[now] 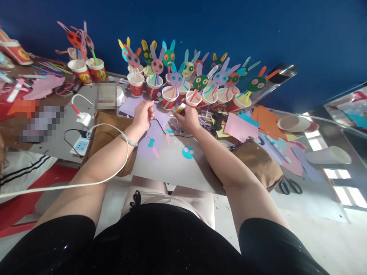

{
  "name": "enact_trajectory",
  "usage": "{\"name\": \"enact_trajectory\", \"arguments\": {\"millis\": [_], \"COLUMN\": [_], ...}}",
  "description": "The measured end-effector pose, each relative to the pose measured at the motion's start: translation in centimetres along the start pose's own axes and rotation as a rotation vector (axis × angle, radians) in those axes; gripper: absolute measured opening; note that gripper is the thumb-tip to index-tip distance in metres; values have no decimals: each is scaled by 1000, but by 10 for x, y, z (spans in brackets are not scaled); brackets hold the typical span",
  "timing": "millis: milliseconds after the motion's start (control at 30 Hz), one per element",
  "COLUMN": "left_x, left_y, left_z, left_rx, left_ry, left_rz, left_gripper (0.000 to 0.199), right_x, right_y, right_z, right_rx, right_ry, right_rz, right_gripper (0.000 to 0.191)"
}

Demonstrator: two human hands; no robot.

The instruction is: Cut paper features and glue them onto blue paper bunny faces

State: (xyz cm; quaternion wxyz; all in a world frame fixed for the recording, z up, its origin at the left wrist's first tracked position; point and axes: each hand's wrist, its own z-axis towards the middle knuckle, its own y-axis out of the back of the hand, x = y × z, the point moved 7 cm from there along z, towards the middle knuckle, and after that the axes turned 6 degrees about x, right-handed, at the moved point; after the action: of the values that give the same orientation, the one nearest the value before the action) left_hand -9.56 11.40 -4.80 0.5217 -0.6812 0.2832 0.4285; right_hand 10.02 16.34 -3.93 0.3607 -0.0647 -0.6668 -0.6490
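My right hand (188, 119) is closed around a small yellow tube with a white end (180, 108), which looks like a glue stick. To its left, my left hand (144, 115) hovers over purple paper (130, 105) with its fingers curled; whether anything is pinched in them is hidden. Between my forearms lies a blue paper disc (188, 153) bearing two pink ovals. Small blue paper circles (150, 143) and a pink paper strip (155, 153) rest on the purple sheet nearby.
Behind my hands stand several red-and-white paper cups (169, 100) holding paper rabbit heads on sticks. A white cable (86, 185) crosses my left forearm. Brown cushions (110, 133) flank the work area. Orange paper (268, 121), scissors (290, 186) and lying cups (328, 156) are at right; a power strip (80, 146) is at left.
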Motion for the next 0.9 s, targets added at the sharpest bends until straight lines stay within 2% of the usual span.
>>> {"name": "enact_trajectory", "arguments": {"millis": [167,233,300,367,400,467,500,567,600,633,700,767,900], "left_x": [-1,-3,-6,-10,-12,-15,-16,-14,-13,-13,-11,-11,-22], "left_y": [-4,-6,-6,-6,-7,-13,-18,-28,-35,-41,-55,-63,-68], "left_z": [0,-3,-7,-13,-16,-25,-30,-42,-49,-56,-68,-76,-69], "left_rx": [34,27,-1,-34,-31,15,54,138,195,239,373,435,390], "left_ry": [-21,-22,-15,-44,-71,-126,-141,-150,-159,-172,-177,-164,-173], "left_rz": [-15,-4,43,104,137,189,210,236,247,262,313,335,312], "left_gripper": [22,22,22,21,19,16,15,15,15,16,16,16,20], "right_x": [-9,-5,4,16,23,38,44,52,51,46,35,26,20], "right_y": [-21,-18,-4,20,34,56,58,45,37,30,22,24,34], "right_z": [4,6,0,-21,-39,-86,-112,-164,-186,-202,-218,-218,-203], "right_rx": [75,88,103,65,1,-129,-130,4,56,94,112,92,81], "right_ry": [-13,-29,-45,-8,54,243,363,659,775,829,842,787,712], "right_rz": [-17,-39,-61,-55,-42,-103,-151,-241,-296,-362,-420,-433,-412], "right_gripper": [18,17,20,31,34,25,24,27,30,32,33,33,29]}}
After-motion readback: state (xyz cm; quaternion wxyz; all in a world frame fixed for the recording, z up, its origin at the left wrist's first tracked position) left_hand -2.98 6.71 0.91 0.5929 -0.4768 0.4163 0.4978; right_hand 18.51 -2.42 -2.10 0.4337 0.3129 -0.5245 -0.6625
